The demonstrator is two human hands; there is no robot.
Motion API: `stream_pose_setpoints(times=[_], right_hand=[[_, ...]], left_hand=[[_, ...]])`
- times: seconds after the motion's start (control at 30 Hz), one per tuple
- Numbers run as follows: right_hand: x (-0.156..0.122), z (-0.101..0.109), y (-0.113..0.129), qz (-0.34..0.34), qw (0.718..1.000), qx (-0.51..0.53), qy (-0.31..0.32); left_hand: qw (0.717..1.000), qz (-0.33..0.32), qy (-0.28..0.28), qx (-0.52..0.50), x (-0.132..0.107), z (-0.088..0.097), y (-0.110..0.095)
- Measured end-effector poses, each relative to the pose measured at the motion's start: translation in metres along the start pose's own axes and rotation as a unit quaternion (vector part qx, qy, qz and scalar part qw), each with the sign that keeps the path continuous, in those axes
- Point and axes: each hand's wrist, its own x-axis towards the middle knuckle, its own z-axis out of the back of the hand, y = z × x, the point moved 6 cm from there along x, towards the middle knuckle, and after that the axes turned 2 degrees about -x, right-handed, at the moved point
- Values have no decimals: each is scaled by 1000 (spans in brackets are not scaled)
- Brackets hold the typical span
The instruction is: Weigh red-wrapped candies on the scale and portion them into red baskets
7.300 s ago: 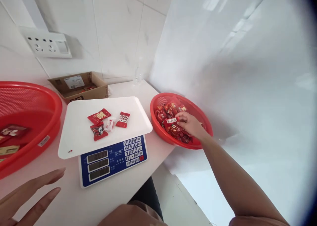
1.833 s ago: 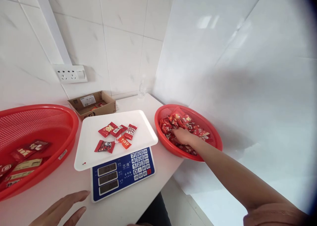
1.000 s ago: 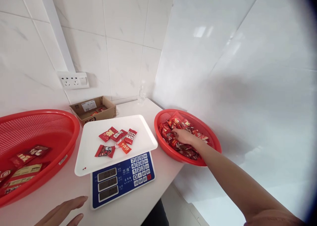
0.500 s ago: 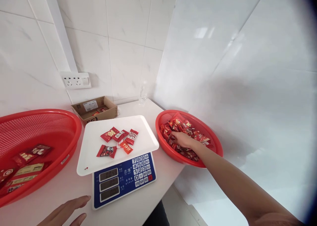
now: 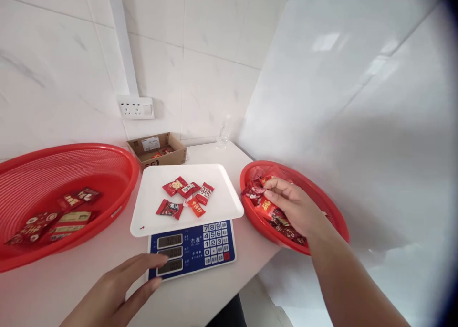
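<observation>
My right hand pinches a dark red snack packet above the right red basket, where many small wrapped snacks lie. Over the lower left of the blue scale's panel, my left hand is open, its thumb and fingers apart and holding nothing. On the white weighing tray rest several small red snack packets, grouped near its middle. The scale's top display seems to read 0.048, though the digits are faint.
At the left stands a larger red basket with several flat packets inside. Behind the tray is an open cardboard box with some red packets. A clear plastic bottle stands in the back corner, and a socket is on the wall.
My right hand has lifted out of the snack pile with a packet between its fingers. My left hand has come forward and right over the scale's display. The camera view has shifted a little.
</observation>
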Motion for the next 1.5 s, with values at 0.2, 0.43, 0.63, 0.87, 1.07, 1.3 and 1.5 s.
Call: stream_pose_setpoints(times=[0.2, 0.43, 0.63, 0.87, 1.07, 1.3, 1.5], right_hand=[[-29, -90, 15, -45, 959, 231, 157], [-45, -137, 15, -51, 944, 219, 241], [-46, -97, -7, 0, 994, 57, 90], [-46, -16, -48, -30, 978, -116, -168], [-50, 12, -67, -71, 951, -172, -248], [-45, 20, -84, -103, 946, -157, -263], [-44, 14, -81, -122, 943, -159, -264]], left_hand=[[985, 2, 12, -171, 16, 3, -62], [944, 17, 0, -328, 23, -5, -75], [967, 62, -33, -246, 34, -3, -45], [985, -54, -121, 115, 71, 6, -55], [970, -40, -208, 120, 65, 23, -50], [944, 92, -304, 91, 1, 55, -5], [932, 178, -294, 115, -31, 61, 19]])
